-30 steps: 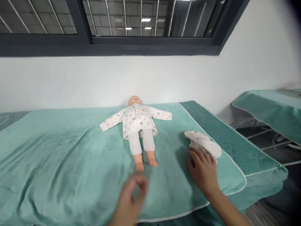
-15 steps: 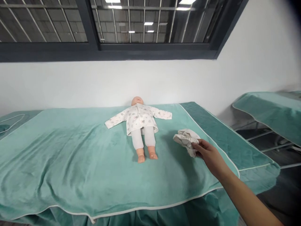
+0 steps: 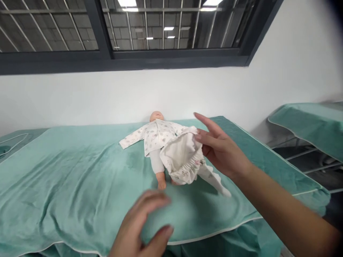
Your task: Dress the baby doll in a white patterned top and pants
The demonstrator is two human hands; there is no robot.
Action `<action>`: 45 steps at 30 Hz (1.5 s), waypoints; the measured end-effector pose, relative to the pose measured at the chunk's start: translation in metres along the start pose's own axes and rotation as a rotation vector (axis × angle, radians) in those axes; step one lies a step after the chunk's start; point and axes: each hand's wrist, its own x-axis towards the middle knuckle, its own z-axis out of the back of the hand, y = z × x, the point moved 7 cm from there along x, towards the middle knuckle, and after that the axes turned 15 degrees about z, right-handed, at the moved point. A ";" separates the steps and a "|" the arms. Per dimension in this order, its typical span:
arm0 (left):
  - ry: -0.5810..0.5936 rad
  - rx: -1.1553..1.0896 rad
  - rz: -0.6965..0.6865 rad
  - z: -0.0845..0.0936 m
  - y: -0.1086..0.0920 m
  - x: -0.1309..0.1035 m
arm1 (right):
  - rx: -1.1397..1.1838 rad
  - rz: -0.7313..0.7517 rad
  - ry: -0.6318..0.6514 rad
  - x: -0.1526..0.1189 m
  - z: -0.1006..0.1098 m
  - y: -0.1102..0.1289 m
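My right hand (image 3: 221, 148) pinches the edge of a white patterned cloth hat (image 3: 184, 157) with a gathered rim and a dangling strap, its index finger stretched out. The hat hangs in front of the doll's right-side leg and part of its jacket. My left hand (image 3: 144, 221), blurred, is low in the middle with thumb and fingers apart, holding nothing, below the doll's feet. The baby doll (image 3: 157, 115) lies on its back in a white printed jacket (image 3: 155, 137) and white trousers (image 3: 156, 160), feet bare.
A green blanket (image 3: 80, 171) with white piping covers the bed. Behind it are a white wall (image 3: 107, 96) and a dark-framed barred window (image 3: 160, 59). Another green-covered bed (image 3: 311, 121) with metal legs is at the right.
My right hand has moved left and up with the cloth, which has opened out and now covers part of the doll. My left hand has come into view at the bottom.
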 end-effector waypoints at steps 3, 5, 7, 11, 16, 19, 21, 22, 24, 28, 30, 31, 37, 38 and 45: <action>-0.588 0.203 -0.322 0.040 -0.060 0.035 | -0.059 0.055 0.075 0.007 -0.027 0.016; -0.665 0.283 -0.415 0.051 -0.090 0.057 | -0.160 0.141 0.145 0.013 -0.040 0.034; -0.680 0.259 -0.400 0.070 -0.112 0.075 | -0.317 0.258 0.221 0.022 -0.047 0.053; -0.548 -0.004 -0.476 0.107 -0.154 0.081 | -0.639 0.452 0.303 0.042 -0.042 0.078; -0.248 -0.042 -0.317 0.102 -0.179 0.072 | -0.720 0.553 0.173 0.051 -0.037 0.101; -0.121 0.090 -0.213 0.088 -0.172 0.070 | -0.641 0.513 0.141 0.050 -0.042 0.110; -0.161 0.079 -0.238 0.090 -0.169 0.072 | -0.528 0.445 0.147 0.050 -0.045 0.108; -0.213 0.021 -0.283 0.095 -0.170 0.073 | -0.455 0.409 0.147 0.049 -0.045 0.104; -0.319 -0.131 -0.380 0.106 -0.172 0.075 | -0.329 0.322 0.180 0.048 -0.046 0.092; -0.348 -0.268 -0.405 0.107 -0.174 0.083 | -0.316 0.072 0.502 0.035 -0.060 0.057; -0.260 -0.263 -0.337 0.098 -0.169 0.088 | -0.309 0.021 0.579 0.031 -0.064 0.048; -0.200 -0.250 -0.296 0.092 -0.164 0.089 | -0.277 0.044 0.546 0.033 -0.063 0.049; 0.153 -0.065 -0.108 0.063 -0.133 0.089 | -0.068 0.198 0.240 0.050 -0.046 0.051; 0.146 -0.098 -0.124 0.066 -0.133 0.089 | -0.056 0.163 0.251 0.049 -0.045 0.046; 0.011 -0.468 -0.306 0.088 -0.145 0.089 | -0.137 -0.045 0.639 0.024 -0.066 0.019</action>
